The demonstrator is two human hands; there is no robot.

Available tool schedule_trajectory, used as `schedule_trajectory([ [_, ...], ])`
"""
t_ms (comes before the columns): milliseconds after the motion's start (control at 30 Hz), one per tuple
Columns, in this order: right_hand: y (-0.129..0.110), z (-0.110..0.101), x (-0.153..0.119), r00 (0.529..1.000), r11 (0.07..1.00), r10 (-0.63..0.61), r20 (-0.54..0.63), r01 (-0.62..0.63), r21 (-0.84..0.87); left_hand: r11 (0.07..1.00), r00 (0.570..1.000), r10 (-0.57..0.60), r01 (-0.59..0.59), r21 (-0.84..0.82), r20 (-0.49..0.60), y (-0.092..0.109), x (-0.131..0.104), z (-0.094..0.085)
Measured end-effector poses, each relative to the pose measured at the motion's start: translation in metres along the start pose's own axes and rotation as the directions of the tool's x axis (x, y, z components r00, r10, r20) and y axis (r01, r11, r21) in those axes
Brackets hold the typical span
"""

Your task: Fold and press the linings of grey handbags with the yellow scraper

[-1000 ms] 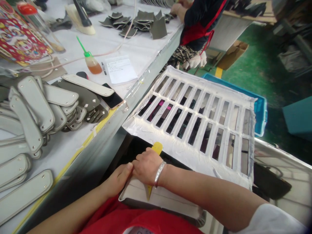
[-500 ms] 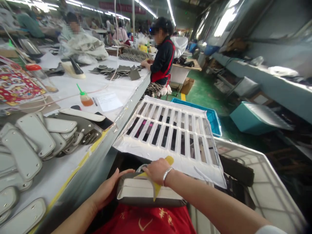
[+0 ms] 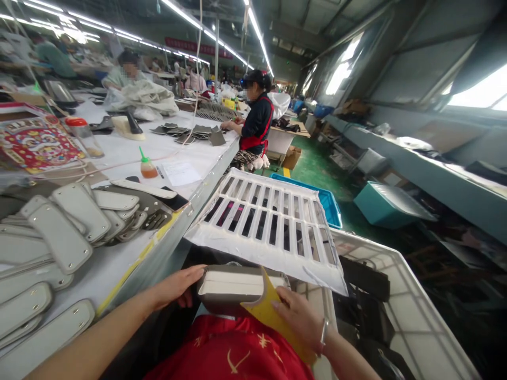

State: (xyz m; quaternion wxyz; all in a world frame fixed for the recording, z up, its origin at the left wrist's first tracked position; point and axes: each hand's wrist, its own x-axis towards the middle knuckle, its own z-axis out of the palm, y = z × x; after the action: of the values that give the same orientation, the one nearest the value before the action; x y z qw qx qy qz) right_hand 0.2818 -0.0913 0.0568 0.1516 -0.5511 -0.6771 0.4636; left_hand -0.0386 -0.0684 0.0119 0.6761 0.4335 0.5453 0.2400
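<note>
A grey boxy piece with an off-white panel (image 3: 233, 282), perhaps a bag, sits in front of my red apron (image 3: 237, 348). My left hand (image 3: 178, 287) grips its left end, thumb along the top edge and the other fingers partly hidden. A curved handle-like loop shows behind the piece's top. My right hand (image 3: 299, 316), with a bracelet at the wrist, holds a thin yellow sheet (image 3: 269, 303). That sheet hangs over the right end of the boxy piece, one pointed corner lying across it.
Left, a white worktable (image 3: 134, 253) bears stacked grey riveted panels (image 3: 59, 232) and a green-tipped glue bottle (image 3: 147, 164). Ahead lies a slotted white rack (image 3: 269, 211). A white crate (image 3: 420, 295) with dark items stands right. A co-worker (image 3: 257, 113) is at the table's far end.
My right hand has moved right and down off the top of the boxy piece, drawing the yellow sheet along. My left hand stays at the left end. The head view has tilted up.
</note>
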Motion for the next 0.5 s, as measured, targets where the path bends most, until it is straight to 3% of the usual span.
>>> schedule_trajectory([
  [100, 0.015, 0.028, -0.015, 0.992, 0.950, 0.127, 0.010, -0.125, 0.286, 0.935, 0.992, -0.042, 0.080, -0.346, 0.117, -0.005, -0.017, 0.019],
  [200, 0.023, 0.051, -0.019, 0.991, 0.904, 0.132, 0.030, -0.133, 0.407, 0.795, 0.994, 0.026, 0.045, -0.605, 0.109, -0.009, -0.015, 0.037],
  [300, 0.020, 0.066, -0.016, 0.996, 0.871, 0.087, 0.033, -0.092, 0.483, 0.708, 0.994, 0.069, 0.015, -0.706, 0.090, -0.012, -0.006, 0.043],
  [400, 0.010, 0.077, -0.009, 0.992, 0.822, 0.096, 0.078, -0.124, 0.556, 0.685, 0.990, 0.100, 0.006, -0.729, 0.102, -0.016, -0.002, 0.042],
  [500, -0.001, 0.090, 0.000, 0.988, 0.834, 0.115, 0.103, -0.153, 0.531, 0.655, 0.981, 0.154, -0.009, -0.755, 0.122, -0.022, -0.004, 0.041],
])
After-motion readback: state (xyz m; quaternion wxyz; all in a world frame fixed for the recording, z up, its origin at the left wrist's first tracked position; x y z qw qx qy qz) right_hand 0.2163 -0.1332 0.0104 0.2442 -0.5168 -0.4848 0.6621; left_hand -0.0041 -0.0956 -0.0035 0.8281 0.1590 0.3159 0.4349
